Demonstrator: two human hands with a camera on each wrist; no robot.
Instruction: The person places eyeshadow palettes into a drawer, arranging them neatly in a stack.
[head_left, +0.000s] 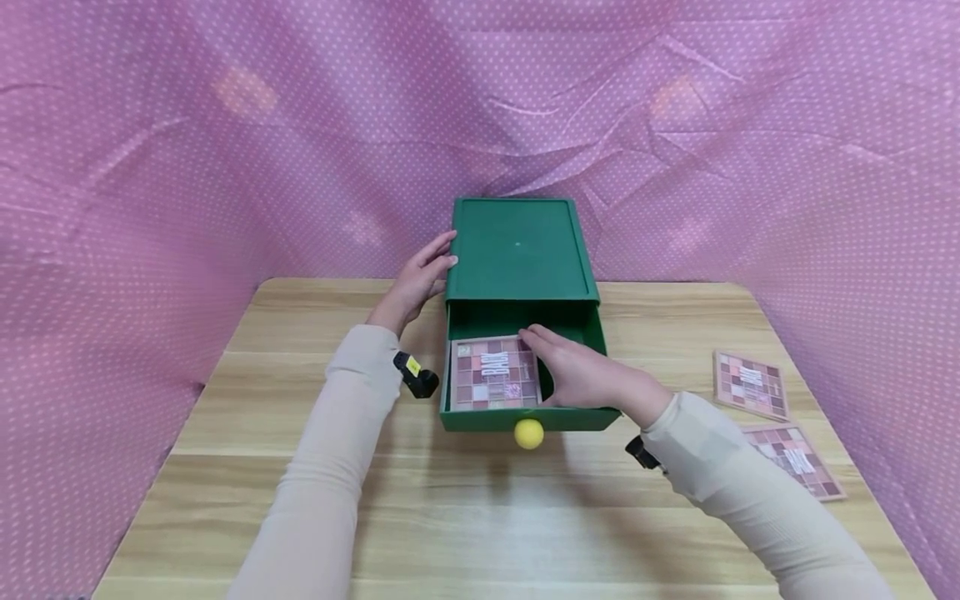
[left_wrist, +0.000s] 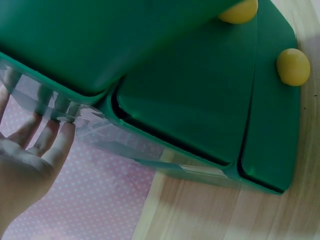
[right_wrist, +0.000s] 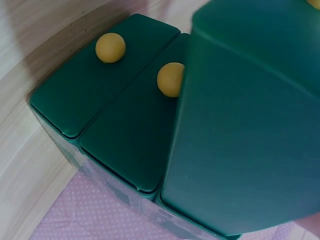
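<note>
A green drawer cabinet (head_left: 517,250) stands on the table with its top drawer (head_left: 577,419) pulled out. Inside the drawer's left part lies an eyeshadow palette (head_left: 495,387) with a grid of pink and brown squares. My right hand (head_left: 581,371) reaches into the drawer and grips the palette by its right side, fingers at the far corner and thumb at the near one. Against the cabinet's left side, my left hand (head_left: 412,287) rests with extended fingers, which touch the clear side wall in the left wrist view. The right wrist view mostly hides the right hand behind the drawer.
Two more eyeshadow palettes, an upper one (head_left: 750,385) and a lower one (head_left: 798,462), lie at the table's right. A yellow round knob (head_left: 528,433) juts from the open drawer's front. Below it are two closed drawers with yellow knobs (right_wrist: 110,48). Pink dotted cloth (head_left: 337,125) surrounds the table.
</note>
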